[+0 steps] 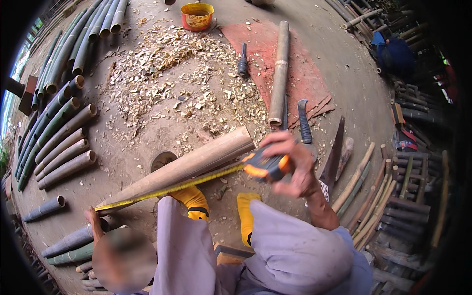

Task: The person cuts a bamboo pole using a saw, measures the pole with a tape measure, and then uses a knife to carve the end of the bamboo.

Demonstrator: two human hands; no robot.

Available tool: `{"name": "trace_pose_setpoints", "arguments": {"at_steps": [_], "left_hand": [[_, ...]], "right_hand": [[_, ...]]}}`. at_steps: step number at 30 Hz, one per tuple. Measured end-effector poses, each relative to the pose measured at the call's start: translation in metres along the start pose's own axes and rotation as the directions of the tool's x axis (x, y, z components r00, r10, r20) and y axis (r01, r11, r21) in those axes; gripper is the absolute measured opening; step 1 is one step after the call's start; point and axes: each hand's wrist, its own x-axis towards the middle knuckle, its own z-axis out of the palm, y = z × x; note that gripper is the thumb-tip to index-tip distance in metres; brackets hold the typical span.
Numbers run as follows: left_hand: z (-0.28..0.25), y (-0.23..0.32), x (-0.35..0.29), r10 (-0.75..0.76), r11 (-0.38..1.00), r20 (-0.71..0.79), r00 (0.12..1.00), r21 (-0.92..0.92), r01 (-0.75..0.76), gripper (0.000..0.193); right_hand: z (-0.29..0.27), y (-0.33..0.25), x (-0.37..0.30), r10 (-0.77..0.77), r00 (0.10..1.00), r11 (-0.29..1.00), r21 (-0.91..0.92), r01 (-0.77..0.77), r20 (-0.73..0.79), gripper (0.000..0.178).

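A thick split-looking bamboo length (191,158) lies slantwise in front of my knees, its near-left end low and its far-right end raised. Along its near side runs a yellow tape blade (169,189), pulled out long. My right hand (298,169) grips the black and orange tape measure (265,164) beside the bamboo's right end. At the other end, my left hand (93,217) pinches the tape's tip against the bamboo; its fingers show only partly. Just right of my right hand is a hand saw (335,150) with a dark blade.
A bamboo pole (280,73) and a dark-handled tool (243,63) lie on a red mat (312,64). A knife (304,125) with a wrapped handle is nearby. Wood chips (162,83) cover the ground below a red-yellow bucket (197,17). Bamboo poles (66,123) line the left.
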Motion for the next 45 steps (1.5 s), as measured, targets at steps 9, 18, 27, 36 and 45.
{"name": "trace_pose_setpoints", "arguments": {"at_steps": [9,18,27,36,45], "left_hand": [[-0.070,0.194,-0.178,0.252,0.443,0.267,0.930,-0.887,0.134,0.032],[-0.084,0.236,-0.381,0.467,0.735,0.732,0.496,-0.633,0.242,0.021],[-0.057,0.180,-0.361,0.028,0.279,0.897,0.441,-0.431,0.858,0.049],[-0.044,0.229,-0.304,0.354,0.085,0.755,0.552,-0.614,0.785,0.057],[-0.134,0.308,-0.293,0.320,-0.214,0.167,0.933,-0.946,0.243,0.056]], "right_hand": [[0.109,-0.002,-0.025,-0.075,0.958,0.997,0.023,0.071,0.277,0.048],[0.087,0.018,-0.088,0.273,0.896,0.901,0.233,-0.366,0.349,0.038],[0.023,0.053,-0.246,0.818,0.573,0.560,-0.157,-0.813,-0.046,0.041],[0.025,0.128,-0.169,0.527,0.757,0.687,-0.331,-0.647,-0.385,0.055],[0.012,0.215,-0.136,0.759,0.456,0.230,-0.465,-0.855,-0.465,0.087]]}}
